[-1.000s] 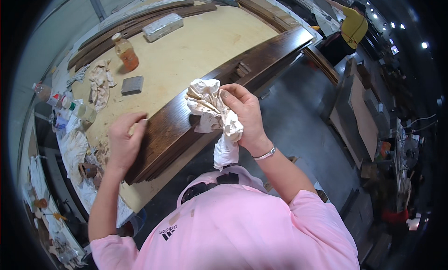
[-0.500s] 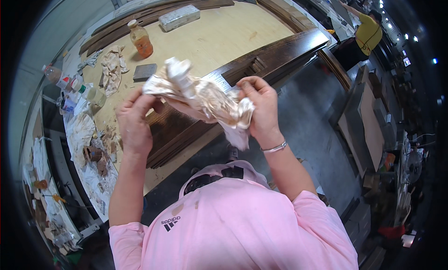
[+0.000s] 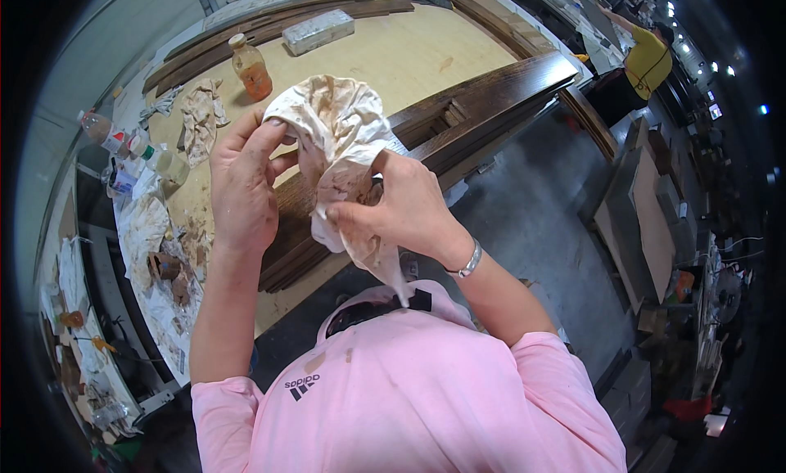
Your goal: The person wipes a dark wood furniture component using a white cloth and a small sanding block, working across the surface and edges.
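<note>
Between my hands hangs a crumpled white rag (image 3: 336,117) with brown stains, its lower corner dangling toward my chest. My left hand (image 3: 246,182) pinches the rag's left edge between thumb and fingers. My right hand (image 3: 405,207), with a silver bracelet at the wrist, grips the gathered middle of the rag; some of its fingers are hidden behind the cloth. Beneath the rag, dark brown wooden boards (image 3: 499,96) lie stacked along the near edge of the pale worktable (image 3: 368,64).
A bottle of orange liquid (image 3: 252,72) and a pale rectangular block (image 3: 319,33) stand farther back. To the left are another stained rag (image 3: 202,117), plastic bottles (image 3: 168,166) and a brown-stained cup (image 3: 164,267). A person in yellow (image 3: 647,64) works at the far right.
My right hand has moved left and inward, from the rag's far end to its middle. The rag, stretched sideways before, now fans upward and droops below.
</note>
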Available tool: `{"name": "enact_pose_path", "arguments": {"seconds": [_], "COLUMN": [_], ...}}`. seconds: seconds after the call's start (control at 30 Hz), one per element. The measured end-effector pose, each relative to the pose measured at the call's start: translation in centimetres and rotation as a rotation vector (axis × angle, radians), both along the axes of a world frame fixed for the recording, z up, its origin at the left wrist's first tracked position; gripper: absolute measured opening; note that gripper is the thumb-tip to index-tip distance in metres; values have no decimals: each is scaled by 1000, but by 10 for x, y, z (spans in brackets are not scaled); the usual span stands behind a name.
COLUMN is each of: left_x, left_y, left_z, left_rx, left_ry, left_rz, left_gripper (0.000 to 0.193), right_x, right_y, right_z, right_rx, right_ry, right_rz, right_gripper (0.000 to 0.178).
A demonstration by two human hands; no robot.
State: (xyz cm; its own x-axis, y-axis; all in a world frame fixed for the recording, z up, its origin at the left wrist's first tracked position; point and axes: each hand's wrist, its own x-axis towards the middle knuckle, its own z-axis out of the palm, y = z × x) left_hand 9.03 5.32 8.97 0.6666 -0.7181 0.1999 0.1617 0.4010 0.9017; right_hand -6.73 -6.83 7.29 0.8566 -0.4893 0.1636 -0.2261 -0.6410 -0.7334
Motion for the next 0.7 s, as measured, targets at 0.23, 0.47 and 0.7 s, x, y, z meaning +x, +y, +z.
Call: {"name": "enact_pose_path", "arguments": {"seconds": [0.23, 0.47, 0.7], "left_x": [9, -8, 34], "left_y": [3, 1, 19], "left_z": [-5, -3, -5], "left_rx": [31, 61, 154], "left_ry": [-66, -90, -163], "left_rz": [69, -16, 140], "left_gripper": [15, 16, 22], "right_x": [-15, -15, -54], "right_y": [-15, -18, -57], "right_z": [-5, -27, -15], "right_rx": [1174, 516, 984], "right_ry": [-418, -209, -436], "right_rz": [90, 64, -151], "right_gripper": [36, 34, 22]}}
